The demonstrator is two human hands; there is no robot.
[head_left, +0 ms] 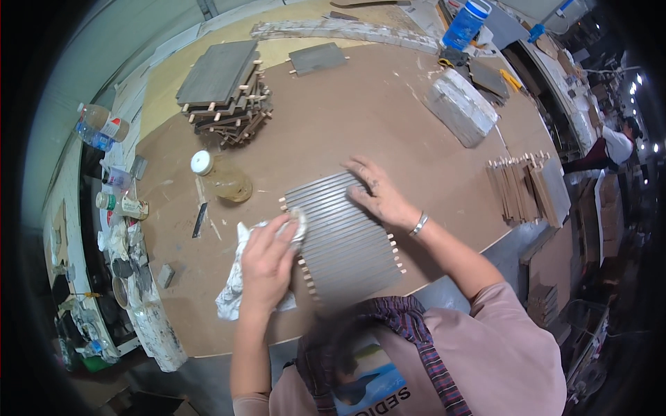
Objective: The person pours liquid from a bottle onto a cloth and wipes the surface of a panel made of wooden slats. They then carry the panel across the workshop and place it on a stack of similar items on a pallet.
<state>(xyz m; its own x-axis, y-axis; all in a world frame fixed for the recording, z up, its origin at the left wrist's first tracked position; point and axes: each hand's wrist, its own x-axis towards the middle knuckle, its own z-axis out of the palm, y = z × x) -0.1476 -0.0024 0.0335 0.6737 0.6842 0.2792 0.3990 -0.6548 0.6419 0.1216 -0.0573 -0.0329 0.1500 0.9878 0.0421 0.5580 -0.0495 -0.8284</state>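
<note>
A grey slatted panel [347, 239] lies flat before me, with short pale dowel pegs [306, 279] poking out along both sides. My left hand [267, 260] is closed on a white rag [236, 291]. A bunched bit of that cloth sticks out at the fingertips against the panel's left edge, and the rest trails on the table. My right hand [378, 194] rests on the panel's far right corner, fingers spread, holding nothing. Beyond my left hand stands a jar of yellowish-brown liquid [233, 184], next to a white round lid [202, 163].
Grey pegged boards are stacked [218, 76] at the far left. A single board [317, 58] lies beside them. At the right are a white-wrapped block [463, 107] and upright pegged slats [517, 187]. Bottles [104, 125] line the left edge. Another person [614, 145] is far right.
</note>
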